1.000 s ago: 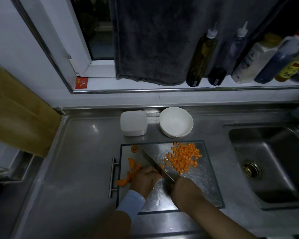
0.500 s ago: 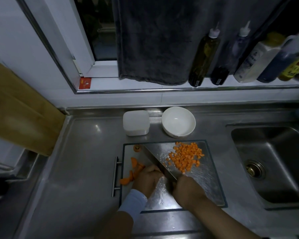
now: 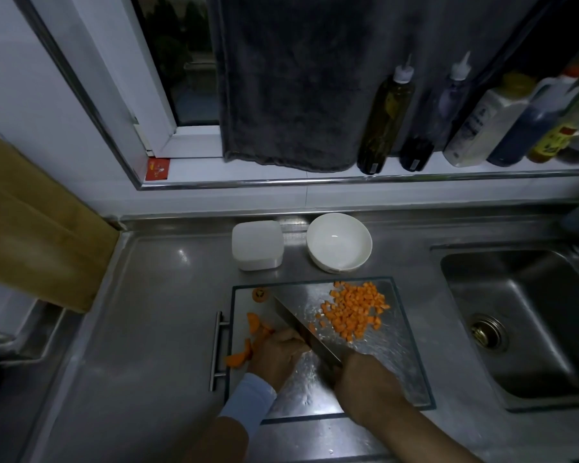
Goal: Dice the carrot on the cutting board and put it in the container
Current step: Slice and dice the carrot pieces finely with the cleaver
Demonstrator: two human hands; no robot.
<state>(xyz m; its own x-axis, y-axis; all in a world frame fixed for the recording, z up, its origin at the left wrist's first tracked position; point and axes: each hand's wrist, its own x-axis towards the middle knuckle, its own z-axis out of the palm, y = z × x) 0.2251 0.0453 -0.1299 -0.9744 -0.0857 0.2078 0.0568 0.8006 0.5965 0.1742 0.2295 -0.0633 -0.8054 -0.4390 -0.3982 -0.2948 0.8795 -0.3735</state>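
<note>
On the cutting board point(image 3: 398, 379), toward its left edge, the left hand point(image 3: 276, 355) lay with its fingers curled over a few uncut carrot pieces point(image 3: 254, 332) and held them down against the shiny surface. More of those pieces stuck out from under the hand, and one reached past the board's left edge. Just right of that hand was the knife point(image 3: 301, 325). Its broad blade slanted from near the board's far-left corner down toward the near middle, close beside the left knuckles. The right hand point(image 3: 365, 379) was clenched round the knife's handle over the near part of the board and hid the handle from view.

A heap of diced carrot point(image 3: 355, 312) lay on the far-right part of the board, apart from the blade. A round carrot end point(image 3: 260, 294) sat alone at the board's far-left corner. A metal bar handle point(image 3: 216, 350) ran along the board's left side.

Beyond the board's far edge, on the steel table point(image 3: 147, 329), stood the white square container point(image 3: 257, 243), with a white bowl point(image 3: 339, 242) just right of it. The sink point(image 3: 528, 329) lay to the right of the board.
</note>
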